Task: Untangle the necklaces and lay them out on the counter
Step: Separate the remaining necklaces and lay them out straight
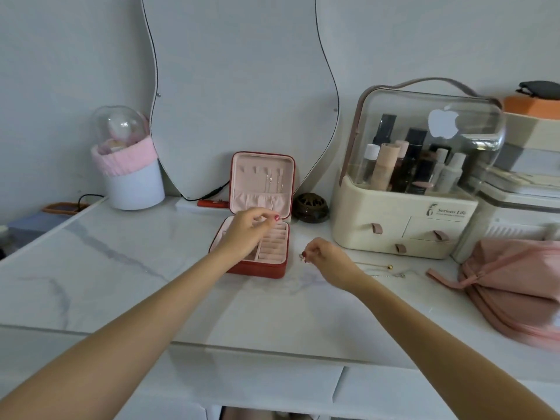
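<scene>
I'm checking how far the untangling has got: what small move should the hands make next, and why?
Probably draw the hands apart. The left hand is pinched above the jewelry box, the right hand pinches something small, perhaps a pendant. One necklace already lies on the counter.

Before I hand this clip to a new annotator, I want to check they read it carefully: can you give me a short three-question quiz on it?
1. True or false: the red jewelry box is open, with its lid upright.
2. Which hand is above the box's tray: the left hand or the right hand?
3. Where does the thin chain lie on the counter?
A. left of the box
B. between the right hand and the pink pouch
C. inside the cosmetics organizer

Key: 1 true; 2 left hand; 3 B.
</scene>
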